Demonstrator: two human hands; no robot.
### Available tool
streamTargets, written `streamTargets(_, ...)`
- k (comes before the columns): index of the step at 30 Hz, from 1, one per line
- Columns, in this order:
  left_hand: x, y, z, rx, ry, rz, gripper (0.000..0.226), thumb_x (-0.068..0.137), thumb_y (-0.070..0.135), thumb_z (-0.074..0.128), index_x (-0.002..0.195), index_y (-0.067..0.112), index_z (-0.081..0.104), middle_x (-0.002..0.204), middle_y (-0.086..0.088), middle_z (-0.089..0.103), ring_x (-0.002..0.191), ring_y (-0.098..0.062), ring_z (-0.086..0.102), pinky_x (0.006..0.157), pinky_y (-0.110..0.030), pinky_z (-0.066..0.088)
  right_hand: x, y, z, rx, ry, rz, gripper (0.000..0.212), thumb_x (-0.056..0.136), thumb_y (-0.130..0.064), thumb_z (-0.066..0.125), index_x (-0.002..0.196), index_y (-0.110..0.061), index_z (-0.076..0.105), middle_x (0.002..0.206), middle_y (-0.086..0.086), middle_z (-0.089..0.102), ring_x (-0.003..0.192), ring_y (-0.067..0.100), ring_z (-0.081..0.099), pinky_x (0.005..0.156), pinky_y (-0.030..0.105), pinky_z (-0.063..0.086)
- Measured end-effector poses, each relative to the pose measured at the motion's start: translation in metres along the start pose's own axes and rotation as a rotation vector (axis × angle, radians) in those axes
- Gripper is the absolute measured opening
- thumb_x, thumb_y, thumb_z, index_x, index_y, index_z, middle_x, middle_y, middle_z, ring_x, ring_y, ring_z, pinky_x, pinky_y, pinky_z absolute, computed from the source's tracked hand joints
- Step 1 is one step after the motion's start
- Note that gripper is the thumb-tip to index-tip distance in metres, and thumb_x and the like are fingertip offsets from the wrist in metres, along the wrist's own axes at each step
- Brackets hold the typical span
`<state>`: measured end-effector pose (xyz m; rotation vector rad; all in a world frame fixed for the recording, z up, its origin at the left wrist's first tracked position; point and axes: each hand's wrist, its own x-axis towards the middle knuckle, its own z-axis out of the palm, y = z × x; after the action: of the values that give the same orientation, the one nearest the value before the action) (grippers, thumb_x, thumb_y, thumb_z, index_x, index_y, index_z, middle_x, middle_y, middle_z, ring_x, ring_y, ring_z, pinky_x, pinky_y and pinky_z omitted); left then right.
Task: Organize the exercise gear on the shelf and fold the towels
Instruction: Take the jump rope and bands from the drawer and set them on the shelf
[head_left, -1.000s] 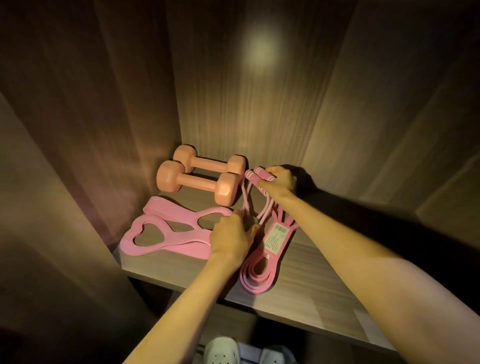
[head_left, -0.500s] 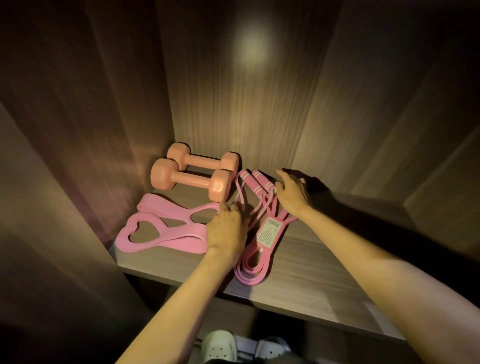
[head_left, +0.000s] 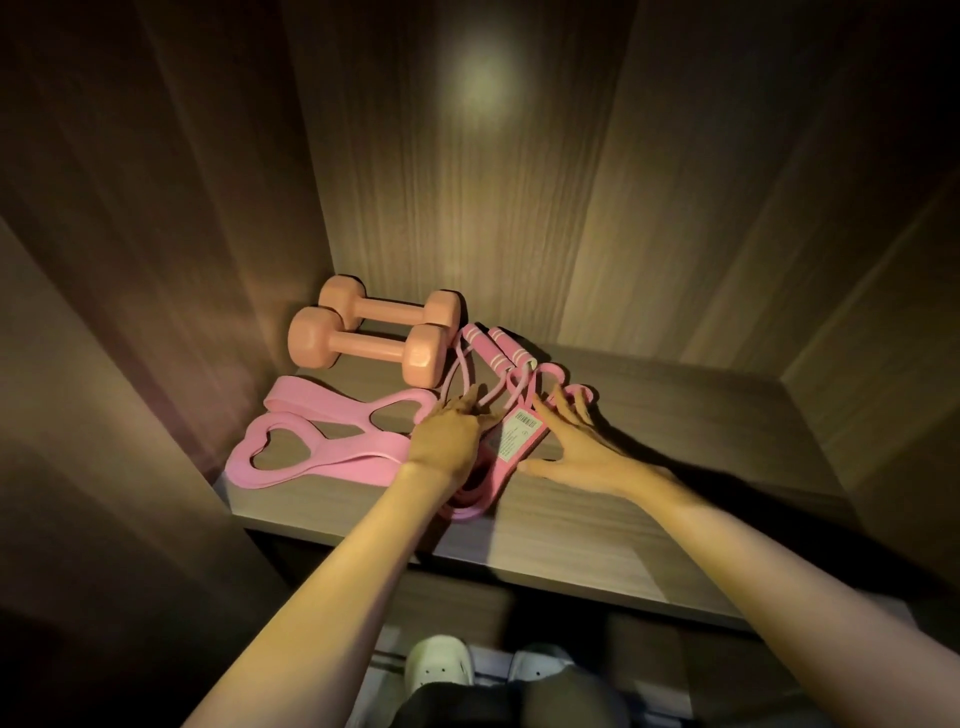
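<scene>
Left hand (head_left: 447, 436) and right hand (head_left: 571, 447) touch the pink jump rope (head_left: 487, 352) beside two dumbbells (head_left: 366, 349) on the shelf (head_left: 675, 467).

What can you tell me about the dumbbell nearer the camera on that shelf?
The nearer dumbbell is peach-coloured with a smooth, matte-looking coating, a round bar and two faceted heads. It lies on its side on the wooden shelf near the back left corner, just in front of a matching second dumbbell and parallel to it. A pink skipping-rope cord loops beside its right head. Nothing grips it.
</scene>
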<state>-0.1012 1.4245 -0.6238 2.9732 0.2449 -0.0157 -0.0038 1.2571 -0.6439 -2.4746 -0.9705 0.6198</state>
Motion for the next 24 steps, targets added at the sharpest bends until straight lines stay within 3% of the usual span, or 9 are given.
streamTargets(5, 0.005, -0.017, 0.006, -0.095, 0.0, -0.03, 0.053, 0.097, 0.005, 0.036, 0.143, 0.032, 0.041, 0.158, 0.004, 0.018, 0.142, -0.024, 0.025, 0.11, -0.038, 0.03, 0.008, -0.015, 0.001, 0.04, -0.023, 0.002, 0.099, 0.087, -0.048, 0.063, 0.151, -0.031, -0.009, 0.153, 0.003, -0.032, 0.135, 0.025, -0.038, 0.113, 0.054, -0.007)
streamTargets(8, 0.007, -0.019, 0.008, -0.179, -0.001, -0.024, 0.058, 0.093, 0.0, 0.038, 0.143, 0.029, 0.04, 0.156, 0.002, 0.025, 0.139, -0.025, 0.031, 0.106, -0.042, 0.039, 0.002, -0.024, -0.006, 0.095, -0.016, -0.005, 0.096, 0.084, -0.04, 0.07, 0.153, -0.031, 0.003, 0.158, 0.002, -0.022, 0.139, 0.021, -0.031, 0.116, 0.048, -0.003)
streamTargets(10, 0.003, -0.016, 0.008, -0.211, 0.033, -0.022, 0.059, 0.092, -0.001, 0.04, 0.144, 0.026, 0.038, 0.153, 0.0, 0.032, 0.136, -0.025, 0.037, 0.103, -0.039, 0.042, -0.005, -0.029, -0.011, 0.195, -0.02, -0.026, 0.086, 0.085, -0.027, 0.072, 0.152, -0.026, 0.017, 0.16, 0.0, 0.003, 0.146, 0.016, -0.006, 0.116, 0.036, 0.009)
streamTargets(12, -0.001, -0.013, 0.006, -0.227, 0.074, -0.038, 0.059, 0.091, 0.001, 0.043, 0.145, 0.025, 0.036, 0.146, -0.004, 0.044, 0.127, -0.029, 0.046, 0.095, -0.04, 0.047, -0.011, -0.028, -0.015, 0.279, -0.009, -0.008, 0.082, 0.086, -0.013, 0.069, 0.151, -0.023, 0.02, 0.155, -0.003, 0.023, 0.14, 0.008, 0.022, 0.107, 0.021, 0.028)
streamTargets(15, -0.009, -0.007, -0.003, -0.231, 0.1, -0.059, 0.054, 0.094, 0.012, 0.046, 0.146, 0.024, 0.034, 0.135, -0.008, 0.055, 0.116, -0.032, 0.054, 0.084, -0.041, 0.05, -0.019, -0.025, -0.016, 0.24, 0.099, 0.014, 0.082, 0.087, -0.005, 0.063, 0.152, -0.023, 0.016, 0.156, -0.001, 0.025, 0.128, 0.008, 0.044, 0.097, 0.019, 0.039)
streamTargets(18, -0.019, 0.001, -0.016, -0.204, 0.074, -0.042, 0.052, 0.095, 0.021, 0.046, 0.146, 0.029, 0.034, 0.134, -0.005, 0.056, 0.114, -0.031, 0.056, 0.081, -0.04, 0.05, -0.031, -0.028, -0.017, 0.238, 0.135, 0.018, 0.07, 0.094, -0.008, 0.056, 0.152, -0.024, 0.019, 0.154, -0.002, 0.031, 0.096, 0.0, 0.062, 0.082, 0.019, 0.05)
streamTargets(21, -0.035, 0.009, -0.028, -0.177, 0.045, -0.053, 0.051, 0.092, 0.031, 0.048, 0.142, 0.035, 0.039, 0.13, -0.004, 0.058, 0.109, -0.03, 0.058, 0.083, -0.04, 0.053, -0.051, -0.041, -0.025, 0.22, 0.142, 0.015, 0.063, 0.097, -0.012, 0.052, 0.151, -0.021, 0.02, 0.154, 0.001, 0.032, 0.093, 0.005, 0.06, 0.101, 0.032, 0.042)
streamTargets(22, -0.04, 0.011, -0.031, -0.176, 0.049, -0.063, 0.052, 0.089, 0.033, 0.05, 0.14, 0.034, 0.041, 0.128, -0.004, 0.059, 0.109, -0.03, 0.059, 0.084, -0.039, 0.052, -0.058, -0.045, -0.027, 0.205, 0.142, 0.011, 0.061, 0.098, -0.011, 0.051, 0.151, -0.018, 0.022, 0.154, 0.002, 0.031, 0.101, 0.004, 0.057, 0.106, 0.031, 0.036)
streamTargets(24, -0.055, 0.018, -0.037, -0.177, 0.069, -0.079, 0.051, 0.088, 0.032, 0.051, 0.138, 0.03, 0.044, 0.127, -0.006, 0.06, 0.108, -0.031, 0.059, 0.084, -0.036, 0.051, -0.074, -0.052, -0.033, 0.182, 0.149, 0.025, 0.059, 0.098, -0.009, 0.05, 0.15, -0.015, 0.024, 0.155, 0.002, 0.03, 0.134, 0.014, 0.04, 0.109, 0.023, 0.024)
